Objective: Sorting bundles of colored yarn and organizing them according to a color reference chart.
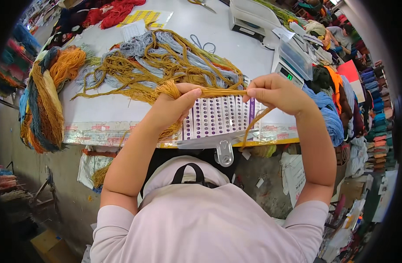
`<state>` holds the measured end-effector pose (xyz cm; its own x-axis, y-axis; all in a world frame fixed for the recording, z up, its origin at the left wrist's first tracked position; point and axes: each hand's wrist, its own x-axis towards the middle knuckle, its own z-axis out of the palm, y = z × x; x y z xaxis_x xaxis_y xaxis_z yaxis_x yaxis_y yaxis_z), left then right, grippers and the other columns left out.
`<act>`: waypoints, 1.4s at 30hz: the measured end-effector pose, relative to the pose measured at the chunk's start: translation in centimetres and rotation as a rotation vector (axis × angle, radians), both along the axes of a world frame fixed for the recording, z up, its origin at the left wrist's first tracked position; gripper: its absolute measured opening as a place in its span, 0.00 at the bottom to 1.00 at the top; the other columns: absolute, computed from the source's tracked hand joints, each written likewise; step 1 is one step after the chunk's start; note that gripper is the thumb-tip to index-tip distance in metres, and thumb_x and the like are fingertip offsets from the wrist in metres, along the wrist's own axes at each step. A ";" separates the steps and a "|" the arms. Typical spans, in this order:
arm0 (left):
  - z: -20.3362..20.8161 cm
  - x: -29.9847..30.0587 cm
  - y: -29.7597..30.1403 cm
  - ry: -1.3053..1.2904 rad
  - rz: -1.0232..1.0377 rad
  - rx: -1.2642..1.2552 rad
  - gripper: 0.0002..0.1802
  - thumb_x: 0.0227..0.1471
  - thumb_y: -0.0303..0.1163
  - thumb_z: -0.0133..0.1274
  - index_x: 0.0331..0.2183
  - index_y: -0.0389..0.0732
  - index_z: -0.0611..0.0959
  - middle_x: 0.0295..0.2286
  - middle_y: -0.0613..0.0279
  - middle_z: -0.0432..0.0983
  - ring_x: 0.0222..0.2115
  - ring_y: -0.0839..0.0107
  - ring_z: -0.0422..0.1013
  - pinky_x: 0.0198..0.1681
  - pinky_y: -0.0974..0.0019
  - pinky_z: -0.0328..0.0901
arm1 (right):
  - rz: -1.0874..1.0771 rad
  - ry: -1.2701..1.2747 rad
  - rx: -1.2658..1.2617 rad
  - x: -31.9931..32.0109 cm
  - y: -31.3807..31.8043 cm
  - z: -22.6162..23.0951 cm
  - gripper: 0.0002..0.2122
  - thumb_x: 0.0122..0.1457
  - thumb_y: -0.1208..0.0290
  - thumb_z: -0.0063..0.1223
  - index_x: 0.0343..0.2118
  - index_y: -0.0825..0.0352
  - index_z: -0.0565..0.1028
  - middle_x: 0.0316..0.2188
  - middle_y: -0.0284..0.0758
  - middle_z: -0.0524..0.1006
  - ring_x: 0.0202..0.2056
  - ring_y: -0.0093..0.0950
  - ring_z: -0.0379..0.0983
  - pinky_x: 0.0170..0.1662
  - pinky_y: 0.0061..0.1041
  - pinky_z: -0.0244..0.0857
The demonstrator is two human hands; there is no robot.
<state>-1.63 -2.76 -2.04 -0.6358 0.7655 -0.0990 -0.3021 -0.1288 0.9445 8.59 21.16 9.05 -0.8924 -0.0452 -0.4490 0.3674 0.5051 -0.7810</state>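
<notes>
Between my two hands a mustard-yellow yarn bundle [223,92] is stretched level over the near side of the table. My left hand [177,103] is closed around it, with a loop of yarn over the fingers and strands hanging below the palm. At the other end my right hand [275,93] pinches the bundle, and a loose tail dangles beneath it. Under the yarn lies a white card with rows of purple-edged holes [216,118], held by a clear clip [224,154] at the table's edge. Just beyond my hands spreads a heap of mustard and grey-blue yarn [161,61].
Multicoloured yarn [45,101] drapes over the table's left corner. Red yarn [113,13] and scissors [202,5] lie at the back. To the right stand a digital scale [288,75] with a clear tray and blue yarn [328,114]. Another person [341,37] is far right.
</notes>
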 end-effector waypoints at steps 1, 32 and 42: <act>-0.7 -0.3 0.2 0.005 0.000 0.046 0.13 0.58 0.36 0.46 0.29 0.38 0.78 0.12 0.76 0.60 0.10 0.87 0.53 0.11 0.78 0.50 | 0.000 0.038 0.005 0.3 -0.3 -0.1 0.11 0.59 0.65 0.49 0.30 0.69 0.78 0.16 0.20 0.65 0.19 0.11 0.53 0.21 0.15 0.48; -0.6 -14.2 -23.7 0.087 0.847 0.062 0.22 0.58 0.34 0.46 0.53 0.40 0.69 0.41 0.65 0.75 0.14 0.91 0.51 0.16 0.84 0.53 | -0.852 0.791 0.211 8.6 21.1 12.4 0.11 0.60 0.71 0.45 0.42 0.67 0.75 0.14 0.17 0.53 0.12 0.09 0.45 0.13 0.12 0.36; -8.6 -2.6 -6.5 -0.152 0.254 -0.418 0.17 0.51 0.33 0.52 0.43 0.38 0.79 0.31 0.67 0.77 0.12 0.84 0.55 0.14 0.78 0.54 | -0.660 0.126 -0.456 -3.7 -5.1 -17.5 0.12 0.60 0.67 0.49 0.39 0.71 0.76 0.22 0.28 0.75 0.20 0.13 0.67 0.22 0.12 0.59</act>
